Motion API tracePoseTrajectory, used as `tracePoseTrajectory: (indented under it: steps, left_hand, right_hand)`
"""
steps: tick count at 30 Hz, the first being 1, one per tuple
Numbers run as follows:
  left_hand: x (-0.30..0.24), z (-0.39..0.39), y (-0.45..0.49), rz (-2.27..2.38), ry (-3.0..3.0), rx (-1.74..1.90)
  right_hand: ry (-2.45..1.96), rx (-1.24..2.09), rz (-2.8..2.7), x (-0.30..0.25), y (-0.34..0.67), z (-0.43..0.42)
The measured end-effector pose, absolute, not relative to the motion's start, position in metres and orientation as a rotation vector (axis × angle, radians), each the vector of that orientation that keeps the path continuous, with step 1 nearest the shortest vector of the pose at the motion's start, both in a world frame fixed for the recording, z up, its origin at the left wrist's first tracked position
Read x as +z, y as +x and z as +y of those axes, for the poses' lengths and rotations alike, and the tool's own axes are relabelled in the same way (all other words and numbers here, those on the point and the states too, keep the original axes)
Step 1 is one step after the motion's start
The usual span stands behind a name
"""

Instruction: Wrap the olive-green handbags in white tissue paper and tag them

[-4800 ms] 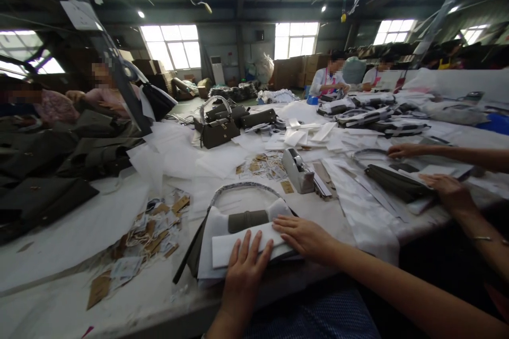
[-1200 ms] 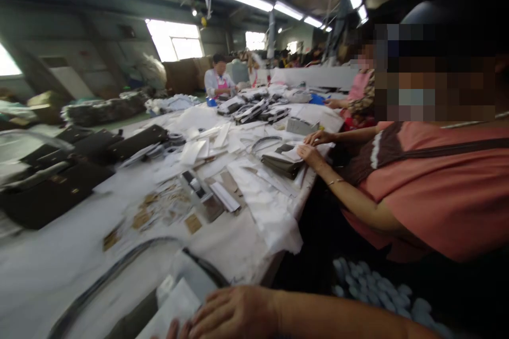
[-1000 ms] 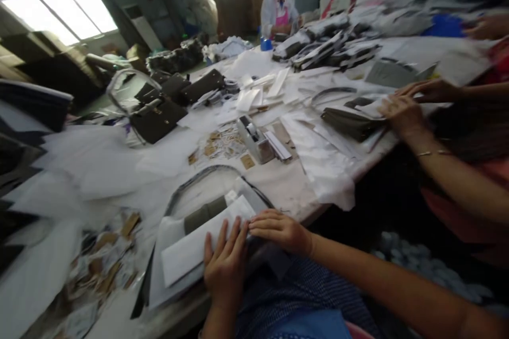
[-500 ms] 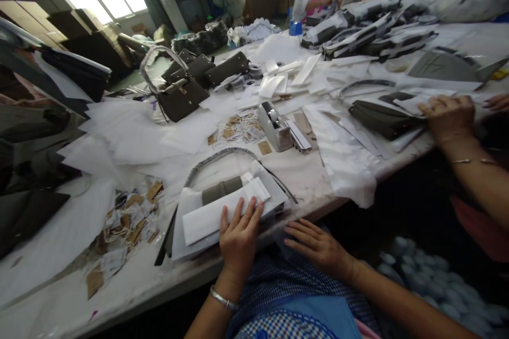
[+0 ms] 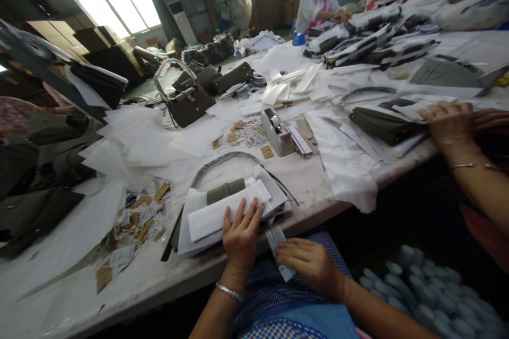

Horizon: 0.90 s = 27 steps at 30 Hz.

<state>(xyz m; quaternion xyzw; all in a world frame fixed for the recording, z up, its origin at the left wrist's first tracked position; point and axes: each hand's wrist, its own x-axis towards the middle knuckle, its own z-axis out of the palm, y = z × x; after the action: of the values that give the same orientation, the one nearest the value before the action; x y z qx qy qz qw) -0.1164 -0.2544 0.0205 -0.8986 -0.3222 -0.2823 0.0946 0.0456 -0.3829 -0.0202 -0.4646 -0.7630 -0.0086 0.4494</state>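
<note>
My left hand point(image 5: 240, 237) lies flat, fingers spread, on a white foam sheet point(image 5: 222, 215) folded over an olive handbag point(image 5: 226, 191) at the table's near edge. The bag's wrapped strap point(image 5: 222, 161) arcs behind it. My right hand point(image 5: 308, 263) is below the table edge over my lap, fingers curled on a small clear plastic strip point(image 5: 277, 239). A silver bracelet sits on my left wrist.
A grey tape dispenser point(image 5: 276, 132) stands mid-table beside scattered brown tags point(image 5: 135, 220). Dark handbags point(image 5: 189, 103) lie further back. A co-worker's hands point(image 5: 451, 122) press on another olive bag point(image 5: 377, 122) at right. White wrapping sheets point(image 5: 345, 169) hang over the edge.
My right hand has dropped from the wrapped bag to my lap and now holds a clear strip. My view swung back from the co-worker to the table. My left hand stayed on the foam.
</note>
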Motion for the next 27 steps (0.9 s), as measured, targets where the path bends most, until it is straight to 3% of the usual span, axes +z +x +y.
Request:
tracePoseTrajectory:
  steps: [7,17,23,27]
  left_hand:
    - [0.015,-0.252,-0.117,-0.905,-2.648,-0.836]
    - [0.015,-0.254,-0.115,-0.895,-2.66,-0.979]
    - [0.009,-0.253,-0.115,-0.934,-2.675,-1.064]
    - [0.012,-0.251,-0.114,-0.946,-2.678,-1.109]
  right_hand:
    - [-1.136,-0.02,-1.841,-0.013,0.03,-0.393]
    - [-1.178,0.171,-1.845,0.073,0.068,-0.321]
    - [-1.511,0.383,-1.828,0.064,0.081,-0.247]
    - [-1.428,0.377,-1.92,0.052,0.081,-0.227]
